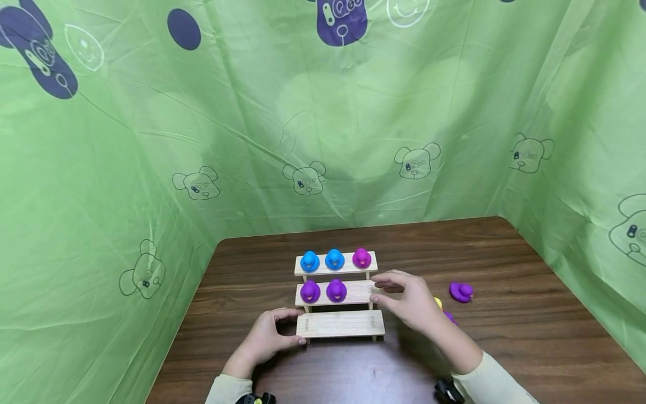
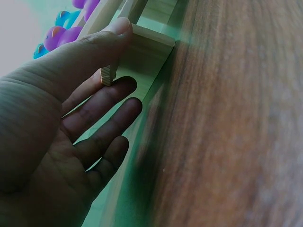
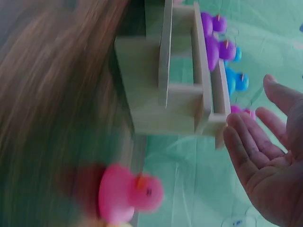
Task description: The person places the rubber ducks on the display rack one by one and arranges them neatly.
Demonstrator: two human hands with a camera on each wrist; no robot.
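Note:
A three-step wooden stand [image 1: 340, 324] stands on the table. On its top step sit two blue rubber ducks [image 1: 334, 260] and a magenta duck [image 1: 361, 258]. The middle step carries two purple ducks [image 1: 336, 290] toward its left and centre; the bottom step is bare. My left hand [image 1: 270, 335] pinches the left end of the bottom step between thumb and index finger, the other fingers loosely bent [image 2: 102, 118]. Beside the right end of the middle step is my right hand [image 1: 411, 300], fingers spread and holding nothing; in the right wrist view its palm [image 3: 270, 175] is bare.
To the right a purple duck [image 1: 461, 292] lies on the brown wooden table [image 1: 530, 314]. A yellow duck [image 1: 438, 303] and another purple one [image 1: 450, 318] are partly hidden by my right forearm. A pink duck [image 3: 116, 194] shows near the stand. Green cloth [image 1: 353, 140] surrounds the table.

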